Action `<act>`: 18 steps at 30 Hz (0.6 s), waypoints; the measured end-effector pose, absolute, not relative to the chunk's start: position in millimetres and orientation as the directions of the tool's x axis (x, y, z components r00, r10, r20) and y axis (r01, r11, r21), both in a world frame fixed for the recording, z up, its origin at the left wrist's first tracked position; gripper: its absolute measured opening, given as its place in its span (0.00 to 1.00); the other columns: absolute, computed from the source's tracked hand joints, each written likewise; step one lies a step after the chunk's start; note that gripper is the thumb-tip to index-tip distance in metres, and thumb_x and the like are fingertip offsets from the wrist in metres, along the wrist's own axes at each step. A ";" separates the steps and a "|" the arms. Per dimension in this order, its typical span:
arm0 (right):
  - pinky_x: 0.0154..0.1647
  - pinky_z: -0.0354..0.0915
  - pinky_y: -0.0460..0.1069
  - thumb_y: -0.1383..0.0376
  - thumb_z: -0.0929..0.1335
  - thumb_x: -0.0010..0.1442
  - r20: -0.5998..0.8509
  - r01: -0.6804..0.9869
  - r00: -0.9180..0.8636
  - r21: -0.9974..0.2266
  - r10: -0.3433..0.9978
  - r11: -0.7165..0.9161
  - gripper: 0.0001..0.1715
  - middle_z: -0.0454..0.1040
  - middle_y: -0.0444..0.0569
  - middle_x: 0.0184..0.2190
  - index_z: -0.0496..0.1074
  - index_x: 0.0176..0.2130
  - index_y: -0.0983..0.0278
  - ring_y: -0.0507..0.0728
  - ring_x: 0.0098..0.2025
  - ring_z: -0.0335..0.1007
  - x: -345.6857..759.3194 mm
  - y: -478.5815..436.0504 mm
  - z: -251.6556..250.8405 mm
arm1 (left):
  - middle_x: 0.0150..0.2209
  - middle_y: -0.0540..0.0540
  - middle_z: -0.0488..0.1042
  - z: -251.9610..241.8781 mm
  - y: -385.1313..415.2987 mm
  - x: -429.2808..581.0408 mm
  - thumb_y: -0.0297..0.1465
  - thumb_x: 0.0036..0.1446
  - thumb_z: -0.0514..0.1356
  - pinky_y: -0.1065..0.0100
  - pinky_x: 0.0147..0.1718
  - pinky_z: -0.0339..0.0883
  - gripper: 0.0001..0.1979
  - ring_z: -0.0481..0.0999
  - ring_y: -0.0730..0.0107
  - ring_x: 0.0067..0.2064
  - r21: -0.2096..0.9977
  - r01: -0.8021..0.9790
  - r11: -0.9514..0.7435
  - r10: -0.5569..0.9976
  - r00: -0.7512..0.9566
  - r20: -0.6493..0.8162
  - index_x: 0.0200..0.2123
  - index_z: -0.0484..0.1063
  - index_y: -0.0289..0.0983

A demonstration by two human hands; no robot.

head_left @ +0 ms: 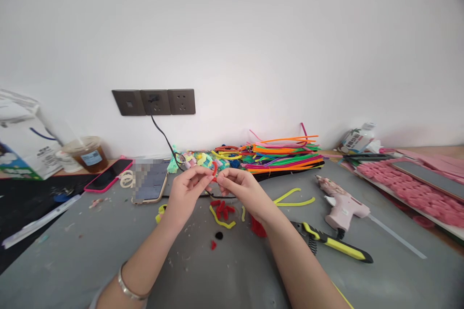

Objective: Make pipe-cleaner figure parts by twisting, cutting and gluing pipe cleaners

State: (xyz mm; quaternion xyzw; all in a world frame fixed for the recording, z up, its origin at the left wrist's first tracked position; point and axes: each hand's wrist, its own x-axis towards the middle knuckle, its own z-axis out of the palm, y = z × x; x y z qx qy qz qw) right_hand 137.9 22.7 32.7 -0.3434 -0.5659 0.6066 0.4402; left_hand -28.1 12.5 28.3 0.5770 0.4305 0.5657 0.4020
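Note:
Between my two hands is a short red pipe cleaner [215,169], bent into a curve. My left hand [192,186] pinches its lower left part with thumb and forefinger. The fingertips of my right hand [239,188] close on it from the other side. On the grey mat below lie several short red pipe cleaner pieces [225,210], a bent yellow pipe cleaner [222,222], a black pom-pom [219,235] and a small red scrap [213,245]. A red fuzzy bundle [258,227] is partly hidden by my right wrist.
Bundled coloured pipe cleaners [286,159] lie against the wall. To the right are a pink glue gun [342,203] and yellow-black pliers [337,244]. A phone [154,181], a pink-cased phone [108,176] and a drink cup [87,154] stand left. A cord [165,135] runs from the socket.

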 end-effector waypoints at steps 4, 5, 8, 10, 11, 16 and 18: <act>0.30 0.60 0.47 0.49 0.75 0.50 0.028 -0.200 -0.393 -0.978 0.919 -0.056 0.22 0.67 0.40 0.22 0.70 0.26 0.63 0.49 0.25 0.60 137.6 23.3 30.4 | 0.35 0.46 0.79 28.2 12.3 -29.1 0.38 0.53 0.65 0.68 0.30 0.75 0.10 0.75 0.71 0.27 0.924 0.092 -0.372 0.928 0.003 0.373 0.33 0.80 0.38; 0.30 0.59 0.46 0.50 0.76 0.50 0.014 -0.216 -0.398 -0.973 0.917 -0.079 0.22 0.67 0.40 0.22 0.70 0.26 0.64 0.49 0.25 0.60 137.8 24.2 29.2 | 0.35 0.46 0.79 28.0 12.4 -29.1 0.37 0.53 0.65 0.68 0.30 0.75 0.09 0.75 0.71 0.27 0.916 0.099 -0.389 0.921 0.008 0.390 0.33 0.81 0.38; 0.28 0.57 0.46 0.51 0.76 0.49 -0.004 -0.245 -0.404 -0.963 0.915 -0.113 0.22 0.66 0.39 0.21 0.69 0.25 0.64 0.48 0.23 0.60 138.9 27.3 25.6 | 0.37 0.45 0.79 27.3 12.6 -28.7 0.33 0.51 0.66 0.68 0.31 0.76 0.07 0.76 0.69 0.31 0.901 0.109 -0.420 0.907 0.016 0.421 0.33 0.82 0.38; 0.27 0.55 0.46 0.52 0.76 0.49 -0.002 -0.253 -0.410 -0.961 0.912 -0.116 0.22 0.66 0.39 0.20 0.68 0.23 0.64 0.48 0.22 0.58 139.8 28.6 24.0 | 0.36 0.45 0.79 27.1 12.7 -28.5 0.32 0.49 0.68 0.68 0.33 0.76 0.06 0.78 0.66 0.36 0.902 0.102 -0.420 0.907 0.008 0.421 0.32 0.82 0.38; 0.26 0.54 0.46 0.52 0.76 0.50 -0.002 -0.256 -0.418 -0.959 0.908 -0.120 0.22 0.65 0.39 0.19 0.67 0.23 0.64 0.47 0.22 0.57 140.3 28.9 23.7 | 0.35 0.45 0.79 27.2 12.8 -28.6 0.32 0.48 0.68 0.67 0.33 0.76 0.06 0.78 0.64 0.36 0.909 0.091 -0.407 0.913 0.003 0.408 0.32 0.82 0.37; 0.25 0.51 0.46 0.54 0.75 0.52 -0.014 -0.302 -0.511 -0.933 0.860 -0.194 0.22 0.62 0.38 0.20 0.66 0.23 0.64 0.47 0.22 0.56 142.9 26.6 26.5 | 0.33 0.45 0.81 28.7 13.3 -30.2 0.33 0.45 0.70 0.65 0.36 0.76 0.12 0.78 0.67 0.32 0.968 -0.024 -0.248 0.968 0.023 0.249 0.35 0.81 0.36; 0.26 0.51 0.46 0.55 0.75 0.53 -0.017 -0.323 -0.559 -0.916 0.829 -0.236 0.22 0.61 0.38 0.20 0.65 0.22 0.64 0.47 0.22 0.55 144.0 24.7 28.3 | 0.34 0.45 0.81 29.8 13.1 -30.7 0.33 0.44 0.71 0.66 0.38 0.75 0.14 0.78 0.67 0.35 0.971 -0.070 -0.230 0.972 0.038 0.233 0.36 0.80 0.36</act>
